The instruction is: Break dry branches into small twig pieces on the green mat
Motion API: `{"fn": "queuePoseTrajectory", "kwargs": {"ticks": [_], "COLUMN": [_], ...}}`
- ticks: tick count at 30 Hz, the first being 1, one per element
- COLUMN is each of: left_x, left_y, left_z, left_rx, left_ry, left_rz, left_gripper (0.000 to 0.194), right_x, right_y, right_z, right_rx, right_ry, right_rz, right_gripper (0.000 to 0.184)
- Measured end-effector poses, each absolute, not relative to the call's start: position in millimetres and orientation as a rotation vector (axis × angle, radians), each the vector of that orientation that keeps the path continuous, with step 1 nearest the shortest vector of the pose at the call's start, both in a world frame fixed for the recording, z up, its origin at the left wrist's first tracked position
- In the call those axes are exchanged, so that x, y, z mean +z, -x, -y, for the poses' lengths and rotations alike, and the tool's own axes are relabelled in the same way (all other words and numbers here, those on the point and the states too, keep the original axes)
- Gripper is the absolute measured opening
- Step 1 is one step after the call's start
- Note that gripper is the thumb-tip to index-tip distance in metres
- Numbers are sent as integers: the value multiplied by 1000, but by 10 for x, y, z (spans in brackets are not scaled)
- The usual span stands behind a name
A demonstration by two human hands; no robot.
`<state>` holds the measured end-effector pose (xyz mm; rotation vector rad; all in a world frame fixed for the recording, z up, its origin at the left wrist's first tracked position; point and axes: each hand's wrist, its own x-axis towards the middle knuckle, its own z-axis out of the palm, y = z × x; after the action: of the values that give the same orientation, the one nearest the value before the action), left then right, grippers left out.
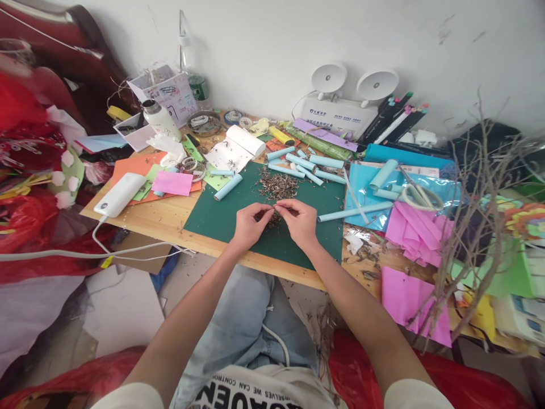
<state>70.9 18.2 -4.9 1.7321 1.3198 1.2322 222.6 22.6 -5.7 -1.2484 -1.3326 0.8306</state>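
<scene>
Over the dark green cutting mat [213, 216], my left hand [250, 226] and my right hand [301, 222] meet fingertip to fingertip. Both are closed in a pinch, thumb against forefinger. Whatever lies between the fingertips is too small to make out. Just beyond and partly beneath them spreads a pile of brown dried bits [279, 186], like broken twigs or bark; my fingers hide part of it. Several light blue paper tubes [306, 162] lie behind the pile. A longer blue tube [357, 211] rests at the mat's right edge, and a short blue tube [229, 187] is on the left.
At left on the wooden table are a white power bank [120, 195] with a cable and a white bottle [162, 119]. Scissors [421, 193], pink paper [419, 233] and upright dry branches [481, 227] crowd the right. An emergency light [336, 113] stands against the wall.
</scene>
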Motion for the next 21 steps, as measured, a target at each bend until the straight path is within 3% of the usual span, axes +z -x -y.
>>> {"fn": "queuePoseTrajectory", "kwargs": {"ticks": [21], "left_x": [-76], "left_y": [-685], "left_z": [-200], "left_rx": [1210], "left_ry": [-1841], "left_rz": [-1335], "left_gripper": [21], "right_x": [36], "right_y": [-2345], "right_z": [-255], "right_rx": [585], "right_ry": [1214], "right_rz": [1794], "right_gripper": [19]}}
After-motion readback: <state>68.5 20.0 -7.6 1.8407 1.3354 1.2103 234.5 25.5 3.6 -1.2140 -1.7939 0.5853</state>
